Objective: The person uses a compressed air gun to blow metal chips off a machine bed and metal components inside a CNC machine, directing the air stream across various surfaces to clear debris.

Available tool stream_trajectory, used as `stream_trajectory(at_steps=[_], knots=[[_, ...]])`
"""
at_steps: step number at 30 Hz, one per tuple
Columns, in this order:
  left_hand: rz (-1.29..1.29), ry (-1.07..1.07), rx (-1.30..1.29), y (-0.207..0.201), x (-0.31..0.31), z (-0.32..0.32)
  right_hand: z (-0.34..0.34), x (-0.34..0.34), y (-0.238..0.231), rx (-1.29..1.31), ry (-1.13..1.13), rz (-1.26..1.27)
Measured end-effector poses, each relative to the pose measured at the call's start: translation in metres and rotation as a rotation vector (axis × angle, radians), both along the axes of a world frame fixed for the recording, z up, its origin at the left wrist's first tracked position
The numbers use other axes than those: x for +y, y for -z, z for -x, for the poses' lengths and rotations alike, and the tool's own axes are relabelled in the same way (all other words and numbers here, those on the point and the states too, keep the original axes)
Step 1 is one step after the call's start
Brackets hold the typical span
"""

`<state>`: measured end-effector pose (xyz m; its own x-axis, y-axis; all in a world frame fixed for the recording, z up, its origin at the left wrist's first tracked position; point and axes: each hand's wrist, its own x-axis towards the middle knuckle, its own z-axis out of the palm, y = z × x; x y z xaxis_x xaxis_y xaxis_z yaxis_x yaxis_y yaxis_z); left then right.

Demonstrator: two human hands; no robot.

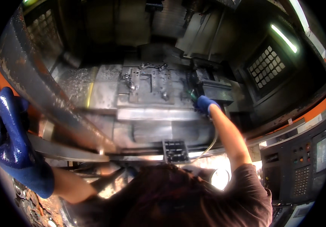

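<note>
My right hand (206,104), in a blue glove, reaches into the machine and is closed on an air blow gun (192,94), whose greenish front end is blurred. A pale hose (213,143) hangs below that hand. Just beyond it sits a dark vise-like block (214,90) on the machine table (106,85). To the left of the hand, a flat metal fixture plate (159,85) with clamps and bolts is mounted on the table. My left hand (9,140), also blue-gloved, is raised at the far left beside the orange door edge, fingers stretched upward and apart, with nothing visible in it.
A thick, worn metal door frame (38,79) slants between my left hand and the table. The control panel (301,162) stands at the right. A black slotted holder (175,151) is at the front sill. The spindle area (193,7) hangs at the back, and a lamp (284,38) glows on the right wall.
</note>
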<state>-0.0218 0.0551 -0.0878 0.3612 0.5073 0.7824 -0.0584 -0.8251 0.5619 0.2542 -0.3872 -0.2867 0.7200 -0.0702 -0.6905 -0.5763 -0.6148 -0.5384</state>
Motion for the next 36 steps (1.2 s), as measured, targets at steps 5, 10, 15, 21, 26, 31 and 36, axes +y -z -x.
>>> stream_trajectory(at_steps=[5,10,15,21,26,31,36], knots=[[-0.103,0.011,-0.013,0.005,0.007,0.004,0.004,0.018,-0.005,0.001,0.076,0.064],[-0.226,0.044,0.032,0.002,0.005,0.004,-0.049,-0.044,0.066,-0.136,-0.576,0.307],[-0.296,0.035,0.021,0.005,0.011,0.007,-0.001,0.02,0.0,-0.053,0.018,0.072],[-0.259,-0.014,-0.015,0.003,0.005,0.005,-0.019,-0.009,0.026,-0.032,-0.041,0.026],[-0.315,0.127,-0.028,-0.007,-0.006,0.006,-0.044,-0.058,0.078,-0.061,-0.241,-0.036],[-0.283,0.083,-0.068,-0.003,-0.017,0.003,-0.011,-0.005,0.012,-0.13,-0.499,0.425],[-0.179,0.061,-0.078,-0.003,-0.016,-0.001,-0.002,-0.001,0.006,-0.131,-0.344,0.496]])
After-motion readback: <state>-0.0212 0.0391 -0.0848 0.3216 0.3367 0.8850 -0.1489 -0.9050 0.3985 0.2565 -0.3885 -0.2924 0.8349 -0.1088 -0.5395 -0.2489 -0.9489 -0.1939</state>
